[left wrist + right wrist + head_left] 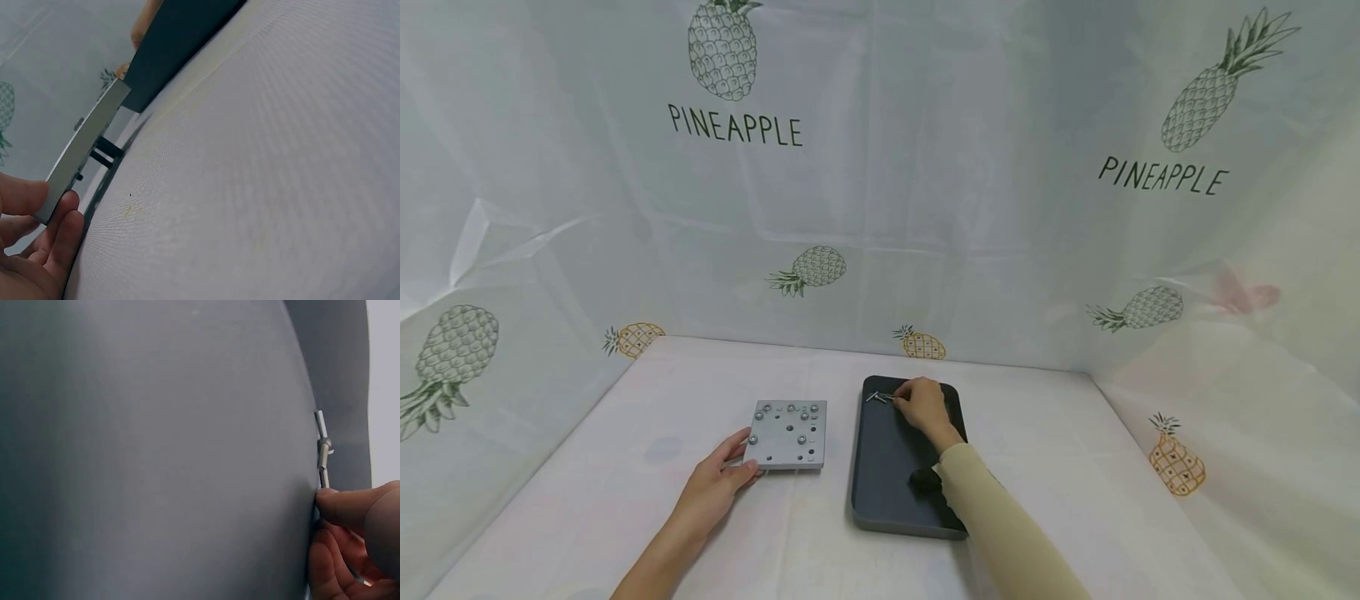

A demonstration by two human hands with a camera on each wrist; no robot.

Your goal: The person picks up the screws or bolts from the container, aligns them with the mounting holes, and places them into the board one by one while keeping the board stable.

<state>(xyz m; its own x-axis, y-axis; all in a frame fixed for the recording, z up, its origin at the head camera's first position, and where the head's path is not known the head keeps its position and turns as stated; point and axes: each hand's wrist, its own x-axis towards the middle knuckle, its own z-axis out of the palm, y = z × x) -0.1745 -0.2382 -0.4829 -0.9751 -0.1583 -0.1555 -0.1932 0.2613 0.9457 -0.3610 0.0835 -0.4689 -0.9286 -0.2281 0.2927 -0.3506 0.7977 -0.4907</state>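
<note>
Sleeve nearest; right hand pinches a screw at 11 o'clock in the tray; dragging could scatter others; left hand grips the plate, tray's 9 o'clock, by one corner; lopsided support could tip it.

Metal plate edge-on in left hand

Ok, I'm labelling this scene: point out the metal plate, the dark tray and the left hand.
Metal plate [787, 437]: head view, middle of its upper face.
Dark tray [886, 468]: head view, bare floor.
Left hand [712, 485]: head view, back of the hand.
</note>
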